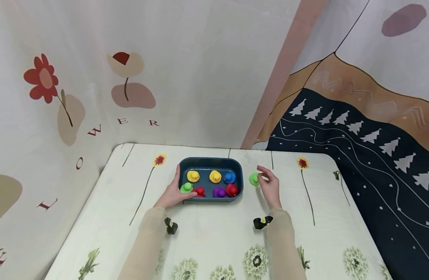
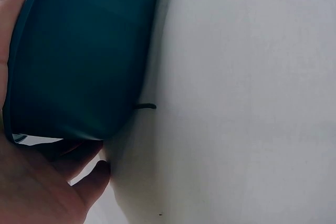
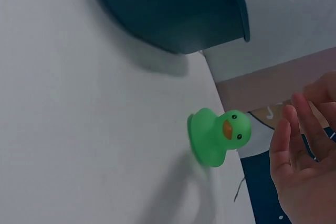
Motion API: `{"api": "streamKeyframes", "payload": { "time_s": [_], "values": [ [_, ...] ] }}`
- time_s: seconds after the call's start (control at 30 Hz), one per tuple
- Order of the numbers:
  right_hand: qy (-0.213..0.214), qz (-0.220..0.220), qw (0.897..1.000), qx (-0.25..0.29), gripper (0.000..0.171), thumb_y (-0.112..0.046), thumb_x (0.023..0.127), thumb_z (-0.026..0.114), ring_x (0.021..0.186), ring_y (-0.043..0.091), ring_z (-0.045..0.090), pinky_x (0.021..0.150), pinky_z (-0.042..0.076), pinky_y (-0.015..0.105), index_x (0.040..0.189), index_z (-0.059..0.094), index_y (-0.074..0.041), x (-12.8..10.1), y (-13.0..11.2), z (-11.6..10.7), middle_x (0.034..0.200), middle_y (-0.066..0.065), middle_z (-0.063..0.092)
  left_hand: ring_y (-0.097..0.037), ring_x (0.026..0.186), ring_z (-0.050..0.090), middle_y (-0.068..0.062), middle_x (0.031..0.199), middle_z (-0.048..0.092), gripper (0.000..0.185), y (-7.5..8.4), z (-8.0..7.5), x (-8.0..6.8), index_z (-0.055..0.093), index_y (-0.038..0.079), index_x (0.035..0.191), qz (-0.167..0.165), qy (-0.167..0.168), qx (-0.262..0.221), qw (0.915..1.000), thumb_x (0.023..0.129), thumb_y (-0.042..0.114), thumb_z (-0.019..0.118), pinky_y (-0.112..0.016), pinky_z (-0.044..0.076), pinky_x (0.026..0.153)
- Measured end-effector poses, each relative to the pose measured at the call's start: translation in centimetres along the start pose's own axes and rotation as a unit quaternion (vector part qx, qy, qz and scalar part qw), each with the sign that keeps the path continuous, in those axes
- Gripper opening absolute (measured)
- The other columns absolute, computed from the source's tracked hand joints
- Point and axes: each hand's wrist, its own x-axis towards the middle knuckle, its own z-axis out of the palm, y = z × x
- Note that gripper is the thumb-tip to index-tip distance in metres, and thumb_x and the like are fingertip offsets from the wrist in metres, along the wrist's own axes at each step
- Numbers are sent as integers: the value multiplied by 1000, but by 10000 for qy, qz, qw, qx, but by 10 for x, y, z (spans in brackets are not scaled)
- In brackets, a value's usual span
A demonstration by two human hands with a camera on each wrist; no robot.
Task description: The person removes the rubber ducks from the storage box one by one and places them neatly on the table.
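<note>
A dark blue tray sits mid-table with several toy ducks in it: two yellow, a blue, a green, a purple and two red. My left hand grips the tray's near left corner, thumb along the left side and fingers along the front rim; in the left wrist view its palm lies against the tray wall. Another green duck stands on the table just right of the tray. My right hand hovers beside it, fingers relaxed and apart from it.
The table wears a cream cloth printed with flowers and has rounded corners. Patterned curtains hang close behind it and to the right. Black wrist straps sit on both forearms. Bare cloth lies in front of the tray.
</note>
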Motion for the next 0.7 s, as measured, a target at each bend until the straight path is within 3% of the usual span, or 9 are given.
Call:
{"api": "streamKeyframes", "payload": {
  "time_s": [0.2,0.5,0.7],
  "values": [
    [-52,-69,9999,97,28,4,93,58,102,23,56,79,46,21,119,67,-2,-4,-9,4,122,13,62,-41,142,15,-17,160,3,128,1,0,-1,-17,26,153,-22,-17,-17,10000,75,44,82,-59,20,110],
    [-688,-440,9959,388,27,12,89,58,105,42,57,81,48,21,116,62,12,-21,-40,16,118,26,60,-42,142,16,-17,160,3,125,3,-1,-2,-18,26,153,-29,-28,44,10000,77,41,81,-59,20,110],
    [-990,-626,9927,269,27,12,89,59,105,42,57,85,50,34,115,61,14,-31,-48,27,118,27,59,-42,141,17,-17,160,3,125,3,-1,-1,-17,27,153,-56,-42,94,9999,78,42,81,-60,22,109]
  ]
}}
